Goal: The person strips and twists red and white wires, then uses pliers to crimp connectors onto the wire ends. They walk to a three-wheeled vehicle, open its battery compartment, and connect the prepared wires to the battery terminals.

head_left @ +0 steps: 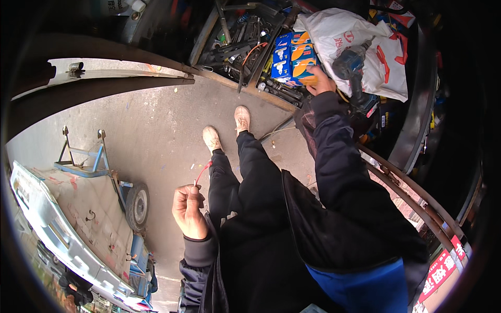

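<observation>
- outdoors on grey concrete pavement [156, 125], beside an open tool compartment [245, 41].
- left hand [189, 211] raised, fingers pinched on a thin red wire [202, 172], kept clear of the body.
- right hand [319, 81] stretched out, fingers pressed onto a blue-and-orange box [293, 57] in the compartment, next to a cordless drill [350, 70].

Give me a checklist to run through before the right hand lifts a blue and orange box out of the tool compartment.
1. Right hand on the blue and orange boxes: ok, fingers rest on the orange edge nearest the person.
2. Grip closed around a box: cannot tell, the palm side is hidden.
3. Left hand has the red wire: ok, pinched and held away from the compartment.
4. Cordless drill out of the way: not ok, it lies just right of the hand against the white bag.
5. Footing: ok, both shoes flat on the pavement.
</observation>
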`<action>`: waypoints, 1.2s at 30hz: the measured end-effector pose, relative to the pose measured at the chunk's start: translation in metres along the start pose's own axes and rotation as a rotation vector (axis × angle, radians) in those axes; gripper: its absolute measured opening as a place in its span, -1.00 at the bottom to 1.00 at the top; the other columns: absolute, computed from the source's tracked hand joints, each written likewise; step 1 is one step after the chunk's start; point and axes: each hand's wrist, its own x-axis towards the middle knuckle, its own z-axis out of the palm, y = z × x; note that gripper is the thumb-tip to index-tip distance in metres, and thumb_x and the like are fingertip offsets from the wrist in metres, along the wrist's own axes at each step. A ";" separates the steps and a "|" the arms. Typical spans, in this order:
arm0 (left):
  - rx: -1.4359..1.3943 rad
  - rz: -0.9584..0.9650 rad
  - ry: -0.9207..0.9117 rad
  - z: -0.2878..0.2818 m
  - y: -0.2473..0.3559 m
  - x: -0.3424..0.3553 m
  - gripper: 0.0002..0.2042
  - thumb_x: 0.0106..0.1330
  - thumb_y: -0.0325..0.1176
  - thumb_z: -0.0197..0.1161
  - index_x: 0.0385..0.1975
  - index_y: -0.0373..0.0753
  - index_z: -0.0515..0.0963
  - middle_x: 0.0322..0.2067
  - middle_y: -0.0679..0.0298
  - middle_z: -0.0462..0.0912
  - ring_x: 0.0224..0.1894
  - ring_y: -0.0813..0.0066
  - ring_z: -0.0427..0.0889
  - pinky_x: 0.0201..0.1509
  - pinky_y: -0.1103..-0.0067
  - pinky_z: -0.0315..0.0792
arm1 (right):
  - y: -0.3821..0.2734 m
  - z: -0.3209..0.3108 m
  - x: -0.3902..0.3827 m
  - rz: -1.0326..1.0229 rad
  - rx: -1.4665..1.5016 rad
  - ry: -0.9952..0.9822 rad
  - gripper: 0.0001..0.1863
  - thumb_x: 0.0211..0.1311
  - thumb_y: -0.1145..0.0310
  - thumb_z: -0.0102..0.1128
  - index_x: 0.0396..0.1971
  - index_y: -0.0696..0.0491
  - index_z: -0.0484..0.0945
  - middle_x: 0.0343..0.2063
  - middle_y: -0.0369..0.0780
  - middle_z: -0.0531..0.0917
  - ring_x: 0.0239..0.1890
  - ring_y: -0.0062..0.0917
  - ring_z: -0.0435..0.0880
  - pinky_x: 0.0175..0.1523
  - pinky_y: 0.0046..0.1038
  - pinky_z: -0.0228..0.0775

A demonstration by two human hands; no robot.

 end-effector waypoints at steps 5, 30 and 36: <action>-0.008 0.007 0.009 -0.011 -0.008 -0.004 -0.79 0.53 -0.26 0.27 -0.28 -0.27 0.58 -0.56 0.38 0.52 -0.53 0.72 0.32 -0.39 0.70 0.16 | -0.049 -0.033 -0.016 0.109 0.189 -0.164 -0.18 -0.02 -0.01 0.52 0.24 0.07 0.49 0.15 -0.09 0.63 0.21 -0.16 0.63 0.33 -0.04 0.44; -0.043 -0.023 0.025 -0.003 -0.019 0.004 -0.82 0.52 -0.30 0.26 -0.29 -0.27 0.58 -0.54 0.38 0.53 -0.52 0.72 0.35 -0.39 0.69 0.16 | -0.152 -0.145 0.013 -0.028 0.101 -0.080 -0.14 0.00 -0.32 0.32 0.09 0.12 0.51 -0.27 -0.28 0.63 -0.37 -0.50 0.55 -0.35 -0.48 0.25; -0.046 -0.017 -0.002 0.002 -0.022 0.005 -0.82 0.52 -0.29 0.26 -0.29 -0.26 0.59 -0.53 0.38 0.55 -0.52 0.73 0.35 -0.40 0.70 0.16 | -0.146 -0.150 0.012 -0.051 -0.015 -0.104 -0.20 0.03 -0.32 0.35 0.06 0.06 0.55 -0.23 -0.27 0.66 -0.28 -0.47 0.61 -0.33 -0.44 0.29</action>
